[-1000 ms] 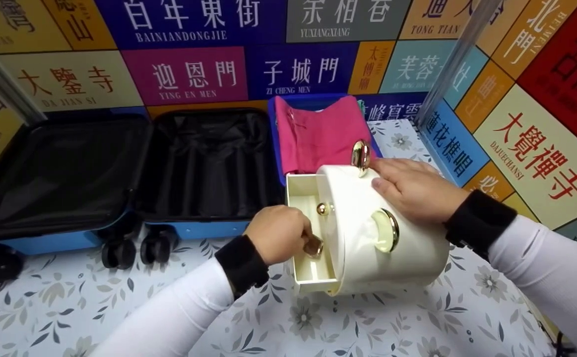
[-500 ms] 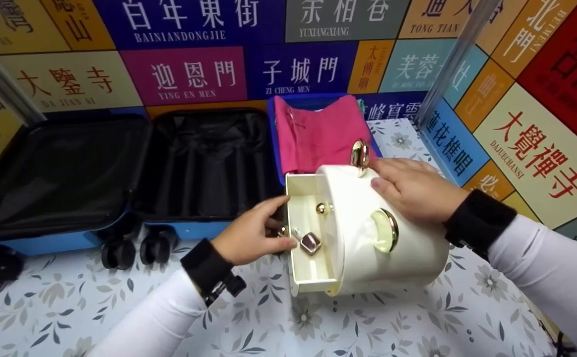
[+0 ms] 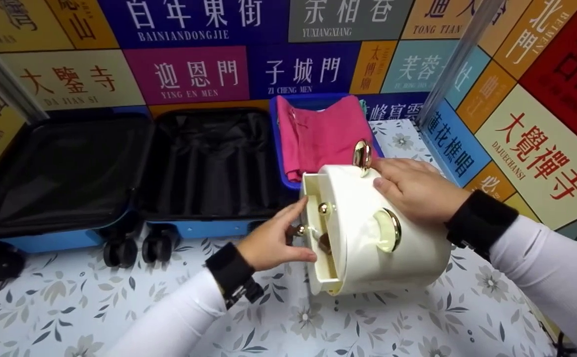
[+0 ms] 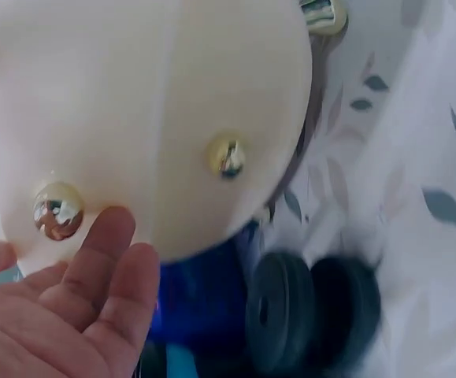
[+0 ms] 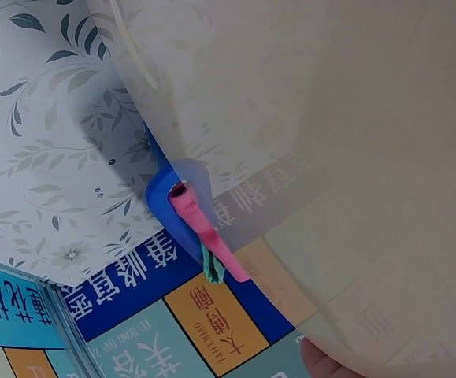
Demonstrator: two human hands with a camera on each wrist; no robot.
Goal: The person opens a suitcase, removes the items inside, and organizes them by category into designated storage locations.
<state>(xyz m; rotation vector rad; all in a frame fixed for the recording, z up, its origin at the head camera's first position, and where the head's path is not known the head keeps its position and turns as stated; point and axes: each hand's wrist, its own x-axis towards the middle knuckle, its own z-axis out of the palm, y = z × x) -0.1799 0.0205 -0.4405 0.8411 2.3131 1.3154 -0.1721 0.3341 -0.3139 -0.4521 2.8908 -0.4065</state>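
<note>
A cream rounded jewelry box [image 3: 362, 238] stands on the floral surface, with one drawer [image 3: 326, 273] partly out to the left. A brown square-looking piece [image 3: 325, 244] lies in that drawer, partly hidden. My left hand [image 3: 276, 243] is at the drawer front, its extended fingers and thumb either side of the gold knob [image 3: 300, 230]. The left wrist view has the fingertips against or very near the pale front, beside the knob [image 4: 58, 211]. Flat on the box's curved side lies my right hand [image 3: 415, 191], by the gold oval handle [image 3: 362, 154].
Behind on the left an unfolded blue suitcase [image 3: 209, 163] shows its black lining and wheels [image 3: 119, 252]. A blue bin [image 3: 288, 184] with folded pink cloth [image 3: 325, 134] sits just behind the box. Sign-covered panels [image 3: 184, 74] enclose the back and sides.
My left hand let the brown piece down in the drawer, moved out to the drawer's front, then shifted right. The drawer has slid partway into the box. The right hand has stayed put.
</note>
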